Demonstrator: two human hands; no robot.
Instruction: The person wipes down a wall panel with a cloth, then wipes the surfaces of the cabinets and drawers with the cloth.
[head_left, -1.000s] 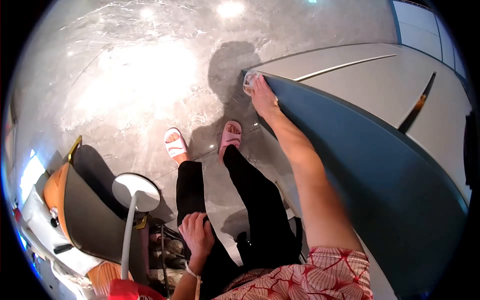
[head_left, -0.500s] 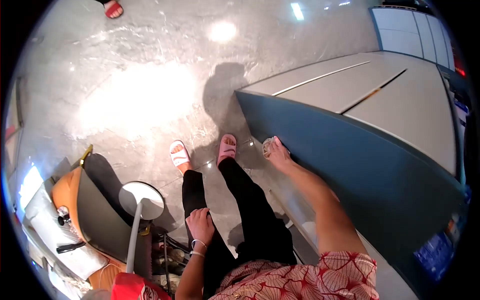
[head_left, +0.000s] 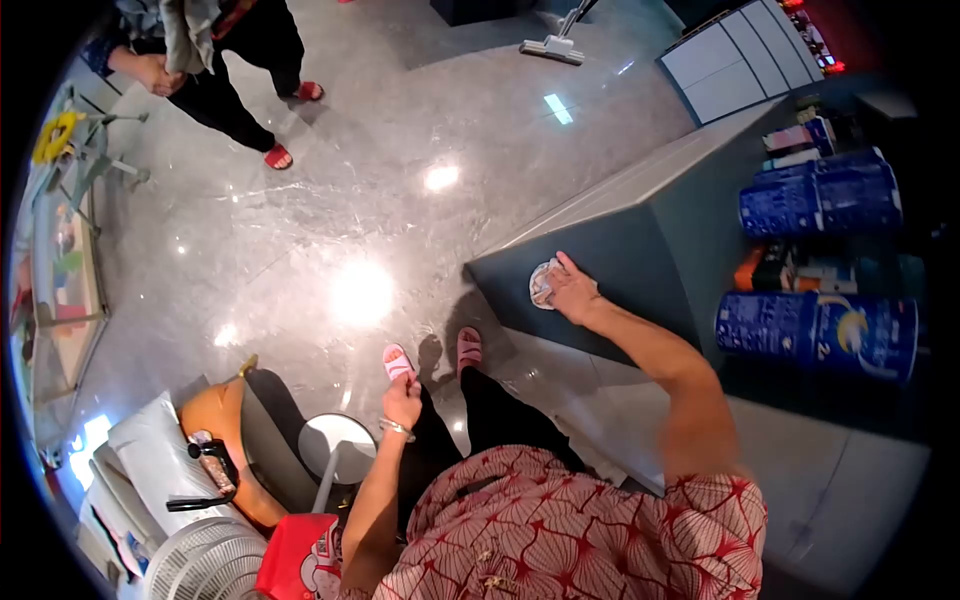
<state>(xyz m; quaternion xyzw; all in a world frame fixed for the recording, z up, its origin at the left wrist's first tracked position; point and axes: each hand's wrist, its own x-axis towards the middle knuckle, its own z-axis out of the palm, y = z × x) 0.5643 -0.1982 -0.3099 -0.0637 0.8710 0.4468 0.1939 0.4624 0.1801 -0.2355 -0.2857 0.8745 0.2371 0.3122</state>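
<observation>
My right hand presses a crumpled, pale patterned cloth flat against the dark blue-grey side panel of a cabinet. Its fingers lie over the cloth, with the arm stretched out to the right. In front of my left thigh hangs my left hand, its fingers curled in, and nothing shows in them. A bracelet circles that wrist.
Large blue cans stand on shelves at the right. An orange and grey chair-like object, a round white base, a fan and a red box crowd my left. Another person stands far left; a mop lies beyond.
My right hand and the cloth have moved up the panel, away from the floor. My left hand has lifted off my thigh and curled. The view has tilted up, showing the other person and the cans.
</observation>
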